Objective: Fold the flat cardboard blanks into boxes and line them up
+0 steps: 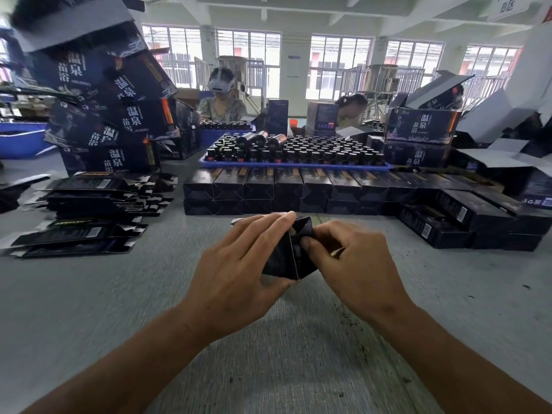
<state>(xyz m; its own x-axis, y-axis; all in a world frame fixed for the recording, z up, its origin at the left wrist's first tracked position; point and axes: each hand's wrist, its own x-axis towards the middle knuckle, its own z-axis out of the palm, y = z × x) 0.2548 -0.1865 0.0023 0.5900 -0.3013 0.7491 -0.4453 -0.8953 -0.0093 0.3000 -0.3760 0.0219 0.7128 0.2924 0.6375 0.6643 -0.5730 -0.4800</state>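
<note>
Both hands hold one small black cardboard box (283,255) above the grey table, near the middle of the view. My left hand (239,264) wraps its left side, fingers over the top. My right hand (352,258) pinches its right end, where a flap is bent in. A heap of flat black blanks (89,210) lies on the table to the left. Folded black boxes (286,189) stand in a two-layer row just beyond my hands, and the row carries on to the right (478,216).
A blue tray (298,165) full of dark bottles sits behind the row. Big printed cartons (113,115) are piled at the back left, others at the right (421,127). Two people sit across the table. The grey tabletop (89,294) stretches around my arms.
</note>
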